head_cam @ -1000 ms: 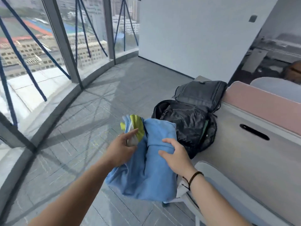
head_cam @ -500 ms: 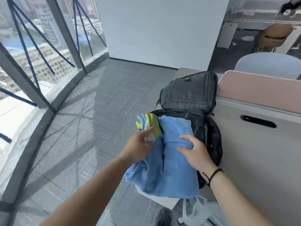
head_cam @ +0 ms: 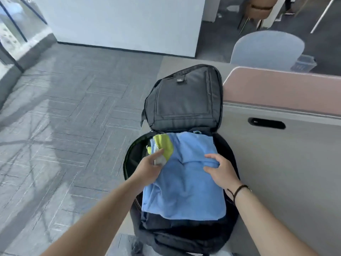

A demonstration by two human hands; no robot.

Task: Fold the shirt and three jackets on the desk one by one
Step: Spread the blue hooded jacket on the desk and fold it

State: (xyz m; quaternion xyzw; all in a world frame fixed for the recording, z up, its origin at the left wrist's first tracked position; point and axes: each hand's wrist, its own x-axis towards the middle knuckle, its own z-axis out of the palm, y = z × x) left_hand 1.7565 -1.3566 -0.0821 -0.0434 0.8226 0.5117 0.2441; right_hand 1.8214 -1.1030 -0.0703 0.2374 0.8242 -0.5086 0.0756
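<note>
Your left hand (head_cam: 147, 168) and right hand (head_cam: 220, 171) each pinch the folded blue garment (head_cam: 184, 183) lying over the open black backpack (head_cam: 184, 100) on the bench (head_cam: 276, 163).

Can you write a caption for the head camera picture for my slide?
Two hands, left and right, hold a folded blue garment over an open black backpack.

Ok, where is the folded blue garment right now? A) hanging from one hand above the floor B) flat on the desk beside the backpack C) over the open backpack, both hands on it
C: the folded blue garment lies over the open backpack, gripped by the left hand and right hand.
</note>
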